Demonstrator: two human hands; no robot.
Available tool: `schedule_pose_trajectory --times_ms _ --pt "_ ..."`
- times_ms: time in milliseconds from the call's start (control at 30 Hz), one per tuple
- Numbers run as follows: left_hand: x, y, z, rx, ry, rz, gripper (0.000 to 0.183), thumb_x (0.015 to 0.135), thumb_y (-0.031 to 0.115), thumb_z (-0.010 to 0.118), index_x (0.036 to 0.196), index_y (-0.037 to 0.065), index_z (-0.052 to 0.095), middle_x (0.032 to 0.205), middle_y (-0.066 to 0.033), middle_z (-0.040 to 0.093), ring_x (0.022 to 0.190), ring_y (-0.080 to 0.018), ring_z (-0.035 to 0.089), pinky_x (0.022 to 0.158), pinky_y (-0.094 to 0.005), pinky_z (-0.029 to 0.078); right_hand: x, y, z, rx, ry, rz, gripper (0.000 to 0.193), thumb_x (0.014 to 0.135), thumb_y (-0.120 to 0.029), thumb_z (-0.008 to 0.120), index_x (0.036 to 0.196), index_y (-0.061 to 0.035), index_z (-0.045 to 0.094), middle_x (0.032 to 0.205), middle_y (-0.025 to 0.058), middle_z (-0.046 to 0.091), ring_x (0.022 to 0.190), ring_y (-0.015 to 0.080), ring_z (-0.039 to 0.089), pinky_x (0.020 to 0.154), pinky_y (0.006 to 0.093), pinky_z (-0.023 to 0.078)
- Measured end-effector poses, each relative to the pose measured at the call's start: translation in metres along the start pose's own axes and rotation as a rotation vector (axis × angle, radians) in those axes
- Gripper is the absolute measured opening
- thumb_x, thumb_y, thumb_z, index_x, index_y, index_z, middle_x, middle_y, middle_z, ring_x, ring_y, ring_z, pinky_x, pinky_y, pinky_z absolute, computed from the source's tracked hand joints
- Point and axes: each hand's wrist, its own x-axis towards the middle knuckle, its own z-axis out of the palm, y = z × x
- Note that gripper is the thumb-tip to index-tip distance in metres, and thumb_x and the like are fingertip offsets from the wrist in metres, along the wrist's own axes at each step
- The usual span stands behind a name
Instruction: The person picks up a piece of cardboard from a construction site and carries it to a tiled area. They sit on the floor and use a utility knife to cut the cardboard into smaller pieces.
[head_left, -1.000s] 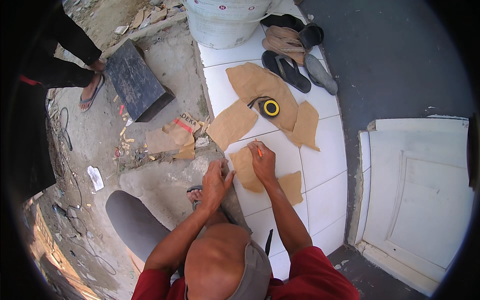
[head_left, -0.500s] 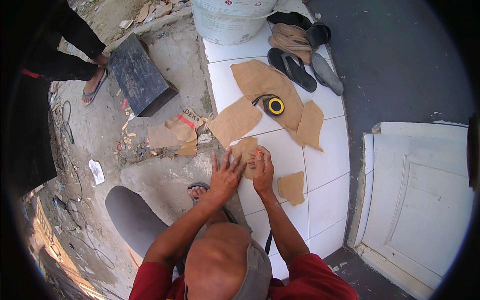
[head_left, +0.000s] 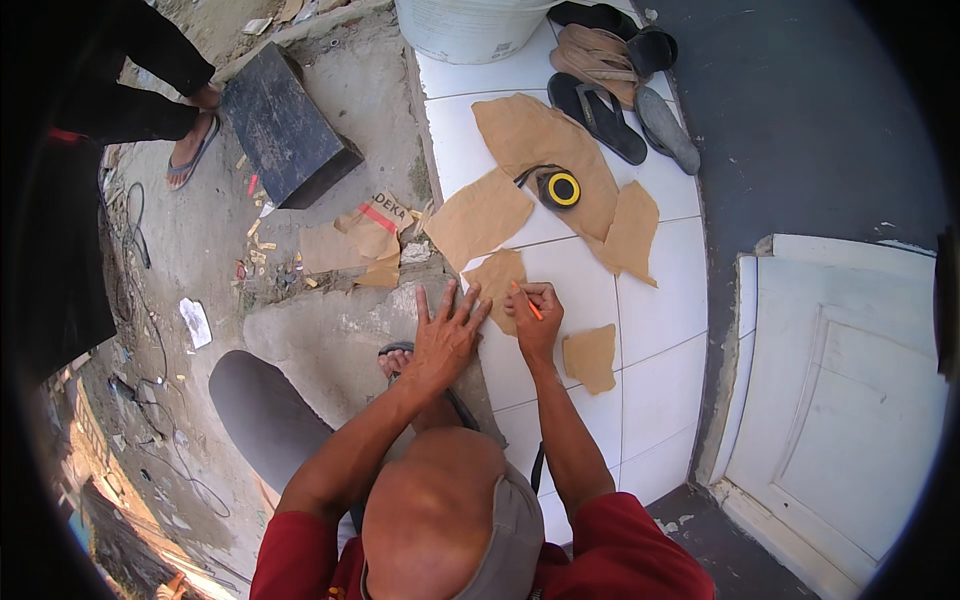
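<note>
A small torn piece of brown paper [head_left: 497, 272] lies on the white tiles in front of me. My left hand [head_left: 448, 335] rests flat along its left edge, fingers spread. In my right hand [head_left: 538, 322] a slim orange pencil [head_left: 533, 308] is pinched, over the right side of that piece. Whether its tip touches the paper I cannot tell. Beyond my hands are another brown paper piece [head_left: 478, 220] and a larger curved one [head_left: 545, 140], with a black and yellow tape measure [head_left: 562, 189] on the larger. Another scrap [head_left: 590, 359] lies right of my right hand.
Sandals [head_left: 600, 115] and a white bucket [head_left: 470, 30] stand at the far end of the tiles. A dark block [head_left: 285, 125] sits on the concrete, beside another person's foot [head_left: 190, 150]. A white door [head_left: 840, 380] is at right. Torn paper [head_left: 360, 245] lies left of the tiles.
My right hand has turned, so more of the orange pencil shows. My left hand stays flat by the paper. The whole view has shifted slightly.
</note>
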Motion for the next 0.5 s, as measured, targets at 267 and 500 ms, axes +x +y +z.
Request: schedule_pose_trajectory --times_ms 267,500 --pt "0.001 -0.003 0.003 0.021 -0.007 0.004 0.071 0.091 0.027 0.076 0.159 0.023 0.056 0.173 -0.0069 0.042 0.158 -0.0384 0.040 0.125 -0.0801 0.012 0.000 -0.013 0.012 -0.209 -0.126 -0.095 0.011 0.096 -0.003 0.077 0.094 0.0008 0.067 0.083 0.0058 0.074 0.074 0.0078 0.068 0.064 0.0262 0.056" --pt "0.008 -0.002 -0.008 -0.031 -0.088 -0.034 0.069 0.093 0.028 0.076 0.159 0.028 0.057 0.176 -0.0093 0.038 0.159 -0.0383 0.040 0.128 -0.0765 0.014 0.010 0.007 0.006 -0.153 -0.175 -0.095 0.010 0.097 0.001 0.073 0.095 -0.0016 0.063 0.078 0.0021 0.068 0.068 0.0057 0.062 0.057 0.0238 0.050"
